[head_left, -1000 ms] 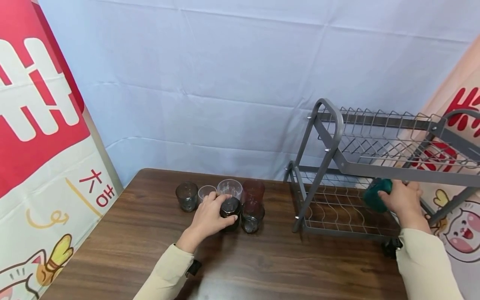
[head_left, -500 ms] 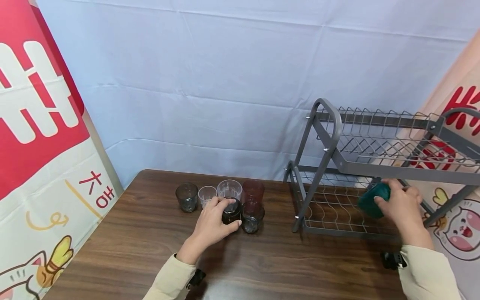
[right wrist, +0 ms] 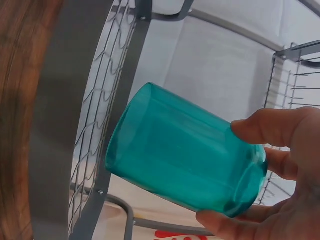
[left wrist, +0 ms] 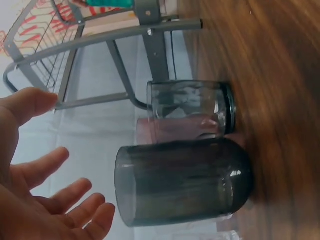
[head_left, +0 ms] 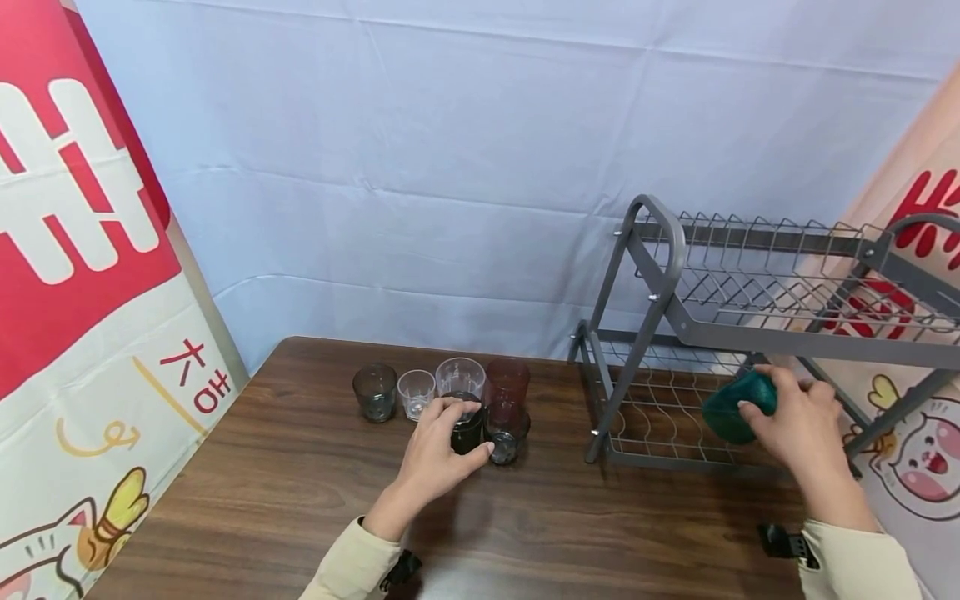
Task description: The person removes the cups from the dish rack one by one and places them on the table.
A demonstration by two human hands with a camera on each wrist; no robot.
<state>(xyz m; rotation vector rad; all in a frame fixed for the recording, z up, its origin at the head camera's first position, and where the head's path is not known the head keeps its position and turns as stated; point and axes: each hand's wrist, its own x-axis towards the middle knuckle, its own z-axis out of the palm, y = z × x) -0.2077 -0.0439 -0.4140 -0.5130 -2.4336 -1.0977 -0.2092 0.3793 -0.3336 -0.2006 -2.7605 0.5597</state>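
Observation:
A teal translucent cup point(right wrist: 185, 150) is in my right hand point(head_left: 802, 417), which grips it around its base with thumb and fingers. Tilted, its mouth points toward the wire lower shelf point(head_left: 675, 417) of the grey dish rack. My left hand point(head_left: 438, 454) is spread beside a dark grey glass point(left wrist: 182, 182). A gap shows between these fingers and the glass's rim in the left wrist view. Around that glass stand a smoky clear glass point(left wrist: 190, 107), a reddish glass point(head_left: 507, 382), two clear glasses, one being a small glass point(head_left: 416, 393), and another grey glass point(head_left: 375, 392) at the left.
The two-tier rack's upper basket point(head_left: 765, 267) and front rail point(head_left: 810, 346) lie above my right hand. A grey side leg point(head_left: 630, 375) stands between the glasses and the shelf. Behind the wooden table point(head_left: 300, 467) hangs a pale cloth point(head_left: 390, 167).
My right hand has brought the teal cup left and slightly forward over the lower shelf. My left hand has drawn slightly back from the dark glass and shifted right.

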